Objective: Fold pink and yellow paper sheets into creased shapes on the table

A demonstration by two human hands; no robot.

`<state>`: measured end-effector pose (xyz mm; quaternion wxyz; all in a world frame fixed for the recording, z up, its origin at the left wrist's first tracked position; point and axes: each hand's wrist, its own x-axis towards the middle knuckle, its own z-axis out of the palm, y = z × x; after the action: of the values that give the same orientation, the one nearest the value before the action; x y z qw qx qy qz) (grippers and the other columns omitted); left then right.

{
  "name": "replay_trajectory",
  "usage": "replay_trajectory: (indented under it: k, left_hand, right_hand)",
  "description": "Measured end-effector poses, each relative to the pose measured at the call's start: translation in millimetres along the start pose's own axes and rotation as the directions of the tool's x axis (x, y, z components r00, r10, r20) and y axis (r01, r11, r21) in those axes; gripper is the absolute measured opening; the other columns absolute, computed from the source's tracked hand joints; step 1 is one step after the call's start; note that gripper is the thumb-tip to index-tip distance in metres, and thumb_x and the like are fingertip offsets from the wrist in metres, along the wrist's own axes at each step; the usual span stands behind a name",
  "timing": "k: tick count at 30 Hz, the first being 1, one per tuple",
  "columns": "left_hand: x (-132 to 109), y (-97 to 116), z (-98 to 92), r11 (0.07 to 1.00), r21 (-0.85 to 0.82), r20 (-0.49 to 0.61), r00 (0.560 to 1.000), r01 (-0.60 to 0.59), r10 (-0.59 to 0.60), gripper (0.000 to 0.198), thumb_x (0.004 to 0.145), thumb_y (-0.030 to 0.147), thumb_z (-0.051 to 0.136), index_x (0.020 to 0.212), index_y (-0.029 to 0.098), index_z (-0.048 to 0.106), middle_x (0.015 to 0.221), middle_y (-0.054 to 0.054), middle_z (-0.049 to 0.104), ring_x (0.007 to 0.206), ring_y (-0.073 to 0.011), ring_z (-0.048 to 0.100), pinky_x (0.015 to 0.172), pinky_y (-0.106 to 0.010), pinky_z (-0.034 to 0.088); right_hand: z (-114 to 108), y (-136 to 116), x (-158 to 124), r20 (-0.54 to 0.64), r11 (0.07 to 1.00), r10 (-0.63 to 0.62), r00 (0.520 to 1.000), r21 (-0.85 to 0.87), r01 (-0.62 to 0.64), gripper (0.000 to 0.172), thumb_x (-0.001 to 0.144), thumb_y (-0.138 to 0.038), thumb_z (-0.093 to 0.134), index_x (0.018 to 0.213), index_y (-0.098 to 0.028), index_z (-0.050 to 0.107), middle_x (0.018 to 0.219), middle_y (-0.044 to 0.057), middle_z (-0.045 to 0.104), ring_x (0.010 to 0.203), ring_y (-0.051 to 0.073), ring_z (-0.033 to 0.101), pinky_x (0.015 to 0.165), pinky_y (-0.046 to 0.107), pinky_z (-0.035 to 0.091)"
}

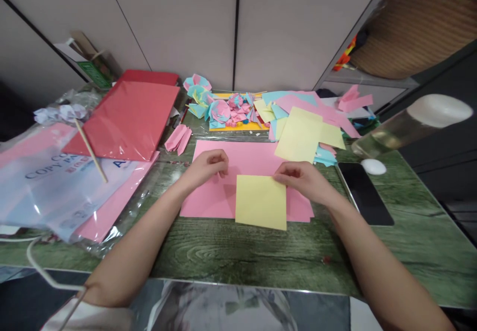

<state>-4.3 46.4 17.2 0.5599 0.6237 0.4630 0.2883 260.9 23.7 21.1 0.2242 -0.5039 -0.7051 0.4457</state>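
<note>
A square sheet of yellow paper (261, 203) is pinched at its upper right corner by my right hand (301, 178). It hangs over the front part of a stack of pink paper (208, 199) and reaches past its front edge. My left hand (208, 168) is left of the yellow sheet, above the pink paper and apart from the yellow one. Its fingers are loosely curled inward, and nothing shows in them. More yellow sheets (300, 134) lie behind my right hand, partly over the pink stack.
Folded paper flowers (219, 111) and scraps lie along the back. To the left are red folders (130, 117), a plastic paper bag (67, 187) and a wooden stick (91, 151). On the right are a phone (365, 194), a white egg-shaped object (373, 166) and a tilted-looking clear bottle (391, 129).
</note>
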Motion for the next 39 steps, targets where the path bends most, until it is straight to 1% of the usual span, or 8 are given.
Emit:
replay_trajectory:
  k: [6,11,18,23,27,30,34,39]
  left_hand:
    - [-5.4,0.1,36.3,0.997,0.071,0.121,0.993,-0.024,0.016,0.011,0.072,0.026,0.059,0.073,0.016,0.062,0.072,-0.001,0.061,0.07,-0.0131,0.056,0.066,-0.025,0.042]
    - [-9.1,-5.6,51.7,0.998,0.058,0.095,0.995,0.037,-0.042,0.009,0.071,0.022,0.056,0.07,0.016,0.061,0.065,0.002,0.057,0.061,-0.0111,0.052,0.058,-0.023,0.039]
    - [-9.4,-6.1,52.9,0.998,0.055,0.092,0.996,-0.02,0.015,0.005,0.067,0.017,0.053,0.067,0.017,0.058,0.064,0.004,0.054,0.062,-0.0104,0.048,0.059,-0.023,0.037]
    - [-5.6,-5.5,27.1,0.998,0.065,0.064,0.998,-0.023,0.019,0.004,0.066,0.015,0.052,0.065,0.017,0.055,0.063,0.004,0.052,0.06,-0.0095,0.047,0.058,-0.022,0.037]
    - [-3.0,-3.8,8.9,0.999,0.044,0.012,1.0,0.022,-0.023,0.007,0.073,0.023,0.052,0.072,0.017,0.055,0.064,0.002,0.054,0.06,-0.0111,0.051,0.053,-0.022,0.037]
    - [-4.3,1.6,15.3,1.0,0.011,-0.035,0.999,0.0,0.0,0.01,0.073,0.027,0.056,0.075,0.017,0.058,0.07,0.0,0.058,0.067,-0.0126,0.054,0.059,-0.023,0.041]
    - [-9.6,4.6,39.8,1.0,0.016,0.08,0.997,-0.012,0.01,0.008,0.07,0.023,0.06,0.073,0.016,0.062,0.074,0.0,0.061,0.071,-0.0133,0.055,0.066,-0.025,0.042]
    - [-13.1,0.0,53.6,0.998,-0.052,0.077,0.997,0.029,-0.025,0.004,0.066,0.015,0.055,0.066,0.016,0.058,0.064,0.003,0.055,0.064,-0.0111,0.05,0.06,-0.024,0.038]
  right_hand:
    - [23.6,-9.4,0.0,0.077,0.997,-0.026,0.997,-0.071,0.031,0.021,0.081,-0.036,0.055,0.072,-0.019,0.063,0.065,-0.001,0.057,0.062,0.013,0.047,0.059,0.027,0.033]
    - [32.1,-8.6,0.1,0.082,0.998,-0.024,0.996,-0.063,0.029,0.018,0.081,-0.035,0.054,0.076,-0.02,0.063,0.068,-0.001,0.059,0.064,0.013,0.048,0.059,0.026,0.034]
    - [36.2,-12.3,0.7,0.097,0.999,-0.018,0.995,0.034,0.015,0.011,0.079,-0.027,0.054,0.074,-0.019,0.06,0.069,-0.001,0.057,0.065,0.013,0.047,0.06,0.025,0.034]
    - [9.6,-6.4,0.7,0.007,0.996,0.011,1.0,0.084,-0.012,0.015,0.078,-0.031,0.056,0.071,-0.019,0.057,0.066,-0.001,0.052,0.062,0.012,0.044,0.056,0.026,0.032]
    - [-3.9,-4.7,-1.5,-0.038,0.995,0.018,0.999,0.1,-0.014,0.018,0.08,-0.035,0.056,0.071,-0.019,0.056,0.066,-0.001,0.051,0.062,0.012,0.044,0.056,0.026,0.033]
    - [7.0,-9.0,-2.0,0.017,0.997,0.006,1.0,0.072,-0.007,0.016,0.078,-0.032,0.056,0.071,-0.019,0.057,0.066,-0.001,0.053,0.062,0.012,0.045,0.056,0.026,0.033]
    - [30.4,-14.8,-1.6,0.072,1.0,-0.002,0.997,0.027,0.0,0.012,0.079,-0.029,0.055,0.073,-0.02,0.058,0.067,-0.001,0.057,0.063,0.013,0.047,0.058,0.026,0.034]
    - [37.6,-14.8,-1.8,0.071,1.0,-0.006,0.997,0.02,0.004,0.01,0.08,-0.028,0.054,0.075,-0.02,0.059,0.071,-0.001,0.059,0.067,0.014,0.049,0.061,0.026,0.036]
